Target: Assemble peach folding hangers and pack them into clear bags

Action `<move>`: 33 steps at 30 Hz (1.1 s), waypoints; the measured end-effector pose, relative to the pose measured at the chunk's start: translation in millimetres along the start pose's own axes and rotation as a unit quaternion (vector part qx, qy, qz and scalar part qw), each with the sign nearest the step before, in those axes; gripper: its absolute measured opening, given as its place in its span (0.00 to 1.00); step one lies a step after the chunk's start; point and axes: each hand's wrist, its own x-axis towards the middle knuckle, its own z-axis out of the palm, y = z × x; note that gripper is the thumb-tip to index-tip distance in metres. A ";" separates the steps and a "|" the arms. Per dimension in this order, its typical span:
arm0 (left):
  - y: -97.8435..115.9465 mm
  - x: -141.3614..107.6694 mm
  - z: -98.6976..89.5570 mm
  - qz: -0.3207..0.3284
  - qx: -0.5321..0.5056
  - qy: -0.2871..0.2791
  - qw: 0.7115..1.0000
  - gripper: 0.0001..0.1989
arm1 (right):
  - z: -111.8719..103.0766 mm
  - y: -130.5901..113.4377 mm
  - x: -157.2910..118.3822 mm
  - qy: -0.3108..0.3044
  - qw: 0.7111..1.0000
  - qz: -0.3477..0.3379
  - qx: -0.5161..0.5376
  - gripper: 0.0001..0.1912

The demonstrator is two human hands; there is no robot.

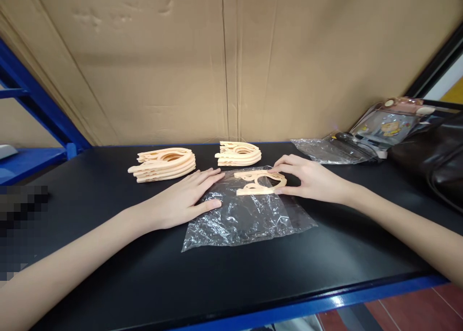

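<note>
A clear plastic bag lies crinkled on the black tabletop. My left hand rests flat on its left side, with the fingers stretched out and the thumb apart. My right hand grips the rounded end of a beige folded plastic hanger between thumb and fingers. This hanger lies flat over the bag; whether it is inside or on top, I cannot tell. Behind my left hand sits a stack of similar beige hangers. A second stack of hangers stands just beyond the bag.
A cardboard wall rises along the table's back edge. To the right are another clear bag, a clear pouch with a cartoon print and a dark leather bag. Blue metal framing stands at the left.
</note>
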 end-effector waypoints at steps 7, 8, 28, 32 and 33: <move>1.1 0.4 0.1 -0.001 0.000 -0.003 1.000 0.35 | -4.6 7.0 0.2 -0.035 0.999 0.019 -0.032 0.15; 1.4 0.6 0.4 0.000 0.000 -0.001 1.000 0.35 | -3.5 6.6 0.9 -0.025 0.999 0.012 -0.033 0.14; 7.2 3.4 2.7 0.044 -0.001 0.012 0.999 0.32 | 26.6 -7.3 11.1 0.064 0.960 0.068 0.265 0.15; 11.2 4.2 0.1 0.062 0.002 0.025 0.998 0.30 | 30.1 -5.5 10.8 0.075 0.939 0.073 0.329 0.16; 12.3 4.0 -0.4 0.065 0.001 0.025 0.998 0.30 | 30.7 -6.4 10.8 0.080 0.938 0.075 0.328 0.16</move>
